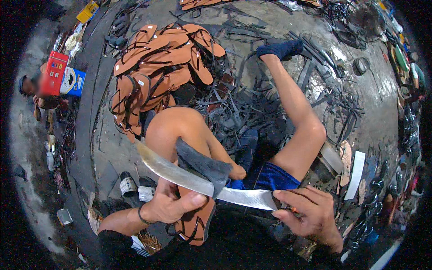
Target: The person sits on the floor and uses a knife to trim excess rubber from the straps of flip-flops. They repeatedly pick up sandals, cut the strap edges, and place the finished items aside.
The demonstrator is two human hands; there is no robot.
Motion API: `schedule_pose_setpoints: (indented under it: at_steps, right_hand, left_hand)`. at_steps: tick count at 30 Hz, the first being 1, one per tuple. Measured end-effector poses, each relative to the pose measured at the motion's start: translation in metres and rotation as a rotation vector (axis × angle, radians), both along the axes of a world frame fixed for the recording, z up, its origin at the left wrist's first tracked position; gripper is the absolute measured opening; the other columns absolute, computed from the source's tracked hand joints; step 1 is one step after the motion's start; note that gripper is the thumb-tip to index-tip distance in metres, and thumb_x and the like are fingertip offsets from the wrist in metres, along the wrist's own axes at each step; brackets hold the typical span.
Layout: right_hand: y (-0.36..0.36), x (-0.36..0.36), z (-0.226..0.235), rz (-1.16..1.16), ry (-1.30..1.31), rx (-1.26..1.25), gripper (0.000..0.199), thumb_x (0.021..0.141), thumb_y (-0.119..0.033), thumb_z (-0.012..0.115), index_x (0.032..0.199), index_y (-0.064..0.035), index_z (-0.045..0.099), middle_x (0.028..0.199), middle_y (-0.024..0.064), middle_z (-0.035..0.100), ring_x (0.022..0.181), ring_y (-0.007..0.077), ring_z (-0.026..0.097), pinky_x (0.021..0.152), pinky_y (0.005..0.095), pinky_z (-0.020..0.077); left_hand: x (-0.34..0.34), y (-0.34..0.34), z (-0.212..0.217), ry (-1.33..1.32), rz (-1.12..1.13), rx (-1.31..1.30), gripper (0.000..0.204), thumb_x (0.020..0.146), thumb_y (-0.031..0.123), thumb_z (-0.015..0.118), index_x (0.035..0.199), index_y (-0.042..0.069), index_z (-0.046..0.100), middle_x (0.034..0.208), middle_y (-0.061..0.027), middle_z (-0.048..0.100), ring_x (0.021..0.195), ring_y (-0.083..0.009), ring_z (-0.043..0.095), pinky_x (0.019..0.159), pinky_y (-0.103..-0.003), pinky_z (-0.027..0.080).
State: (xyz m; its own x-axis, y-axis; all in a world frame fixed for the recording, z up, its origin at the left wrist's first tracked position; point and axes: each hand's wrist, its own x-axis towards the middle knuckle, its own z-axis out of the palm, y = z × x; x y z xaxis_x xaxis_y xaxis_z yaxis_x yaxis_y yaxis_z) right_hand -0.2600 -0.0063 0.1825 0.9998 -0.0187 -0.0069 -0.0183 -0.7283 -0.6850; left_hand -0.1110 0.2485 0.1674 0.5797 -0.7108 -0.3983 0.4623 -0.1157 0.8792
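Left hand (pixel 168 207) clamped around a brown sandal (pixel 195 220), thumb over the top, sole held near the lap. Right hand (pixel 310 213) gripped on the handle end of a long curved knife (pixel 202 182), blade running left across the sandal and past the left knee. A dark grey rubber strip (pixel 200 164) draped over the blade just above the sandal, pinned where metal meets sole.

Far left of centre, a heap of finished sandals (pixel 157 63) on the floor; black rubber offcuts (pixel 238 112) scattered between the legs and beyond. Right leg stretched far, foot in a blue sock (pixel 281 48). A red and blue box (pixel 65 74) at far left beside another person.

Risks, judged from the pose: edge very close to the left thumb and bare knee, so a slip or a sudden give in the rubber likely to send the blade into skin. Strip loose over the blade, liable to shift and spoil the cut. Sandal gripped one-handed, apt to twist under pressure.
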Motion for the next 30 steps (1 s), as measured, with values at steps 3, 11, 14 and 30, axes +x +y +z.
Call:
schedule_pose_setpoints:
  at_steps: [3,11,14,30]
  right_hand:
    - [-0.007,0.013,0.021,0.051,0.087,-0.022,0.040,0.074,-0.032,0.077,0.106,-0.0119,0.066,0.075,0.0026,0.066,0.059,0.0197,0.064,0.055,0.0316,0.0532]
    - [-0.002,0.040,0.049,0.098,0.117,0.038,0.030,0.072,-0.017,0.076,0.099,-0.0055,0.068,0.067,0.0077,0.062,0.055,0.0211,0.059,0.051,0.0315,0.0459]
    - [-0.004,0.048,0.056,0.178,0.201,0.058,0.025,0.074,-0.015,0.074,0.096,-0.0041,0.067,0.065,0.0089,0.062,0.054,0.0230,0.058,0.051,0.0324,0.0455]
    - [0.062,0.034,-0.062,-0.228,-0.339,0.976,0.068,0.087,-0.009,0.060,0.144,0.0044,0.027,0.131,0.0180,0.051,0.110,0.0188,0.055,0.092,0.0312,0.0456]
  left_hand:
    - [-0.002,-0.006,0.002,-0.047,-0.022,-0.049,0.047,0.083,0.015,0.069,0.122,-0.003,0.050,0.109,-0.0107,0.063,0.106,-0.0214,0.059,0.098,-0.038,0.041]
    - [-0.016,-0.016,0.006,-0.156,-0.047,-0.102,0.042,0.082,0.009,0.072,0.117,0.001,0.052,0.104,-0.0068,0.064,0.100,-0.0156,0.060,0.087,-0.033,0.048]
    - [-0.023,-0.023,0.010,-0.206,-0.087,-0.118,0.043,0.082,0.013,0.073,0.118,0.001,0.051,0.106,-0.0082,0.064,0.100,-0.0167,0.061,0.088,-0.033,0.047]
    - [-0.070,0.003,-0.011,-0.092,-0.019,-0.005,0.050,0.080,0.036,0.074,0.115,0.006,0.055,0.109,-0.0072,0.061,0.102,-0.0201,0.058,0.086,-0.035,0.048]
